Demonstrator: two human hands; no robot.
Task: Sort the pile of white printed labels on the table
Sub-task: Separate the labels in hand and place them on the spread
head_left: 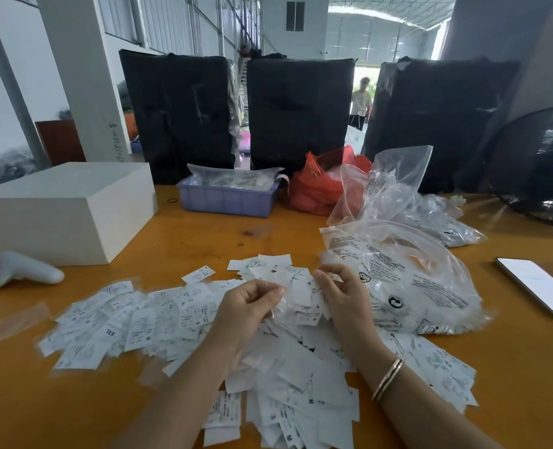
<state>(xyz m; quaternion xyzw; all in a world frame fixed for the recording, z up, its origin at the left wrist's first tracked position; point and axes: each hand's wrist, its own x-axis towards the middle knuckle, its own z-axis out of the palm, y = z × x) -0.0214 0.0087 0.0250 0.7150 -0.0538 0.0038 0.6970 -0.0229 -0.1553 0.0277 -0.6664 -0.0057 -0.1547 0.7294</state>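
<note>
A wide pile of white printed labels [158,319] covers the middle of the orange table [203,234], spreading from the left to the near right. My left hand [246,309] hovers over the pile's centre with fingers curled, pinching a small clear plastic sleeve with labels. My right hand [343,296], a bracelet on its wrist, is just right of it, its fingertips pinching the other edge of the same labels [296,283].
Clear printed plastic bags [408,280] lie to the right, a phone [540,286] beyond them. A white box [64,209] and white controller [19,270] sit at left. A purple tray [226,196], red bag [317,186], black bundles and a fan [540,170] stand behind.
</note>
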